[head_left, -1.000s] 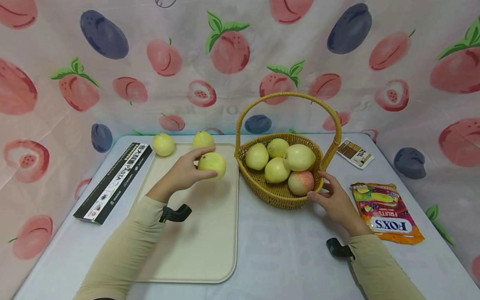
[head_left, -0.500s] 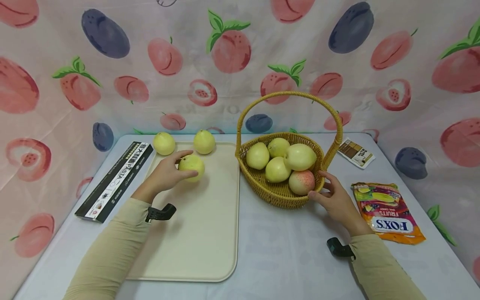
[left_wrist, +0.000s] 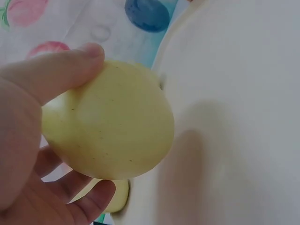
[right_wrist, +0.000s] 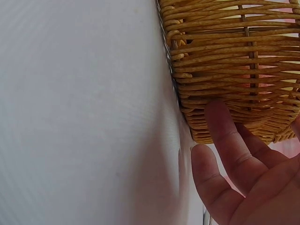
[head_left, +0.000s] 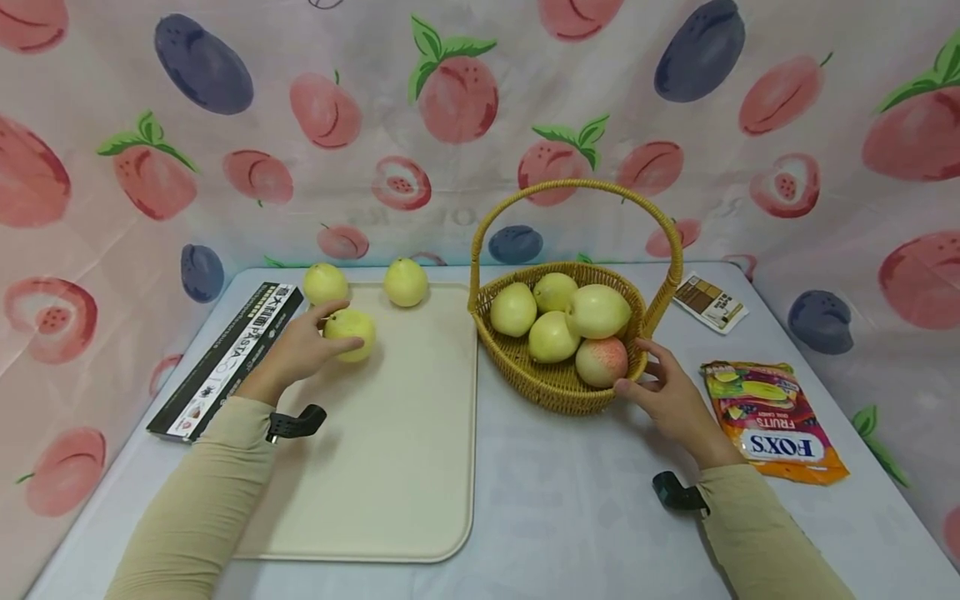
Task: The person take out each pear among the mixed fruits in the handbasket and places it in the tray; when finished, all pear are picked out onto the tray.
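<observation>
In the head view my left hand (head_left: 302, 348) holds a yellow-green pear (head_left: 352, 336) between thumb and fingers over the upper left of the cream tray (head_left: 397, 467). The left wrist view shows the pear (left_wrist: 112, 126) close up, its shadow falling on the tray. Two more pears lie near the tray's far edge, a left pear (head_left: 325, 284) and a right pear (head_left: 406, 282). My right hand (head_left: 675, 404) grips the side of a wicker basket (head_left: 525, 383), fingers against the outer weave (right_wrist: 225, 84). Inside the basket are several pears (head_left: 553, 337) and a peach (head_left: 602, 362).
A long black pasta box (head_left: 225, 362) lies along the tray's left side. To the right of the basket are a small brown-and-white packet (head_left: 711, 303) and a Fox's candy bag (head_left: 775, 421). The basket's tall handle (head_left: 577, 183) arches upward. Behind the table hangs a fruit-print cloth (head_left: 450, 208).
My left hand has carried the pear leftward over the tray, toward the left pear, uncovering the right pear. The right hand and the basket have stayed in place.
</observation>
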A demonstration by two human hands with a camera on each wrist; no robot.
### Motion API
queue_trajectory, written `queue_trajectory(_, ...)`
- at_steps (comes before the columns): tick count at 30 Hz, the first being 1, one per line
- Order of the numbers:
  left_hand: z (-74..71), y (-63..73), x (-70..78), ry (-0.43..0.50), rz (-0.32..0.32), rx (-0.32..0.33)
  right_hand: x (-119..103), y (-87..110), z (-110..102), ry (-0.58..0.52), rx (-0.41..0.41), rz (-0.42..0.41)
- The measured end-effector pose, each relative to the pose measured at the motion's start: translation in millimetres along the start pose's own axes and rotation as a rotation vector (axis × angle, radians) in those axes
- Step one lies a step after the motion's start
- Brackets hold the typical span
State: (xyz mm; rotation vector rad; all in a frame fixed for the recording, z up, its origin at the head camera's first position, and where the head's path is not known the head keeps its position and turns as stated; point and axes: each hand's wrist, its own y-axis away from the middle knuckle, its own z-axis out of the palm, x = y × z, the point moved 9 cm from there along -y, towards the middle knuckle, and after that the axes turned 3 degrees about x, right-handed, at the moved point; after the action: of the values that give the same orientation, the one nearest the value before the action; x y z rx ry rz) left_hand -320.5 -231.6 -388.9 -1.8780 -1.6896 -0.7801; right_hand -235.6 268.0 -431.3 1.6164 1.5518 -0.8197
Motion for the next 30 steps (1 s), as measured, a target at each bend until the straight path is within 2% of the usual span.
queue_trajectory(6,-10.9,-1.3,-14.7,-0.020,-0.021,0.028,-1,-0.8,-1,0.008,0.003,-0.005)
queue_trajectory(19,-26.6,-4.9,-36.6,0.053,-0.074,0.140,0,0.2,0,0.010,0.002,0.008)
queue_trajectory(30,-32.5,-7.5,-50.8,0.091,-0.129,0.173,0,0.5,0,0.001,0.004,0.013)
